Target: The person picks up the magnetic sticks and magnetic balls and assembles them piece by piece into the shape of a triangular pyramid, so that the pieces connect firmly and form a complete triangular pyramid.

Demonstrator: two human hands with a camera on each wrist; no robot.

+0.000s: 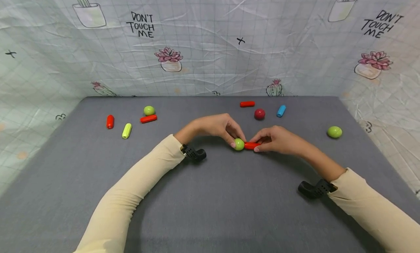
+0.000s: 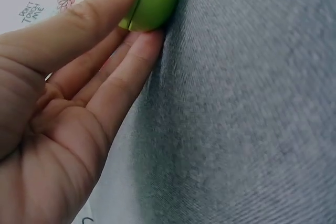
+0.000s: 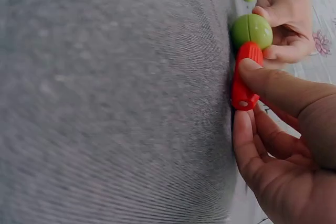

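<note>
Near the middle of the grey cloth, my left hand [image 1: 220, 128] pinches a light green ball [image 1: 239, 144] between thumb and fingers. A seam line runs round the ball, plain in the left wrist view [image 2: 153, 3]. My right hand [image 1: 277, 140] grips a short red ribbed stick [image 1: 251, 146] with thumb and fingertips. Its near end has a small hole, as the right wrist view shows on the red stick [image 3: 245, 85]. The stick lies sideways, with its other end right against the ball. Both things sit low at the cloth.
Behind my hands lie a red stick [image 1: 247, 104], a dark red ball [image 1: 259, 114] and a blue stick [image 1: 281, 111]. A green ball [image 1: 334, 132] is far right. At left are red sticks [image 1: 110, 121], a yellow-green stick [image 1: 126, 131] and another green ball [image 1: 149, 110]. A printed curtain [image 1: 210, 45] hangs behind.
</note>
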